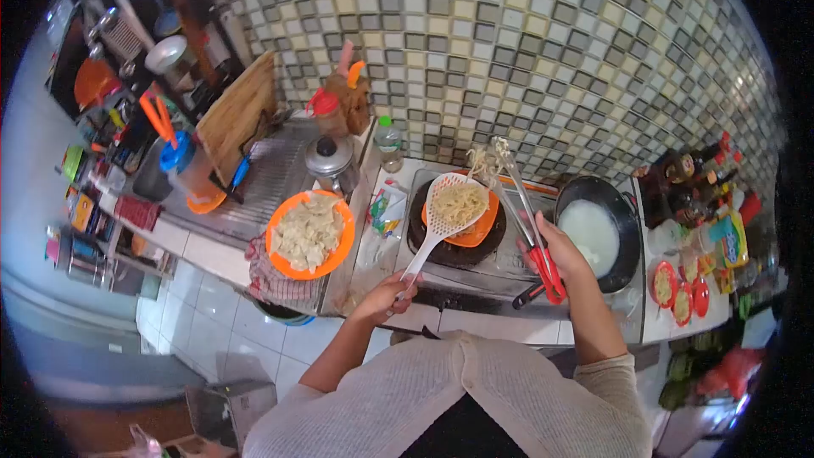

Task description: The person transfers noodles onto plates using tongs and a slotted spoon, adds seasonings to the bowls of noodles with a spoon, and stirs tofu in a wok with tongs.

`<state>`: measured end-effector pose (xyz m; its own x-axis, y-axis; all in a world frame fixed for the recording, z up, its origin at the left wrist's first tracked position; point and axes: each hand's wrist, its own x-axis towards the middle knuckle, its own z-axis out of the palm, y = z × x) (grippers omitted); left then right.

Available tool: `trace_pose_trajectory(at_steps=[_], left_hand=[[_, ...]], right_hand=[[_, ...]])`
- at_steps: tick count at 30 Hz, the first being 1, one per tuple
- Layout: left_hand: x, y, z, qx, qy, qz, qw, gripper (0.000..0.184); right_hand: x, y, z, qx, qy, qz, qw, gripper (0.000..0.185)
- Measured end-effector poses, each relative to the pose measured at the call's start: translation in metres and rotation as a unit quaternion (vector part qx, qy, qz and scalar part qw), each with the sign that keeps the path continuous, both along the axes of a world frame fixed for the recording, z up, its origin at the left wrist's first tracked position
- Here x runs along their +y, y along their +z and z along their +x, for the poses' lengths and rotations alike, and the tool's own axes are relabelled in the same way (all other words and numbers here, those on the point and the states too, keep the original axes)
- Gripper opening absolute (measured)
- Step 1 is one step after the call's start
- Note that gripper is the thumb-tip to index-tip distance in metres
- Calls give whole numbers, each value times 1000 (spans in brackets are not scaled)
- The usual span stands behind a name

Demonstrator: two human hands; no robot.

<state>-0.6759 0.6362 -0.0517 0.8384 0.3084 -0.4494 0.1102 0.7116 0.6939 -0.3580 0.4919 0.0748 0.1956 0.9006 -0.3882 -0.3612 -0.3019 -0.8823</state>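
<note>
In my left hand (390, 295) is the white, round, perforated skimmer (421, 259), pale yellow noodles (460, 203) in its bowl, above an orange plate (487, 227) on the silver metal stove (475, 275). Right of it, in my right hand (560, 246), are the red-handled metal tongs (551, 276), pale strands (485, 161) at their tips. Farther right, the round black wok (593, 191) contains whitish liquid (589, 233). At left, the round orange plate (348, 233) bears pale, flat pieces (310, 237); behind it stands the silver, lidded metal pot (333, 161). Behind all: the multicoloured tiled wall (424, 51).
</note>
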Motion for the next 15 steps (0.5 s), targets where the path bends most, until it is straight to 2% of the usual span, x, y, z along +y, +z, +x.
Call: trace_pose_trajectory(at_steps=[1,3,5,7,9,11,13,15], left_hand=[[3,0,0,1,-18,3,1000,18],[8,1,2,-2,-15,9,1000,19],[8,12,11,-1,-34,6,999,21],[11,17,24,26,-55,52,997,24],[6,19,43,11,-89,82,993,26],[-7,25,67,20,-97,165,981,29],[-25,32,96,2,-103,209,972,30],[-44,36,128,-18,-103,255,961,31]], right_hand=[[-6,3,-4,59,-37,-18,997,48],[-19,-7,0,81,-86,0,993,52],[-38,-18,9,154,-69,51,984,58],[-60,-24,15,176,-119,67,975,59],[-89,-24,25,191,-222,66,954,56],[-124,-25,42,178,-244,67,951,55],[-157,-23,56,254,-289,89,919,53],[-190,-35,73,264,-264,99,922,49]])
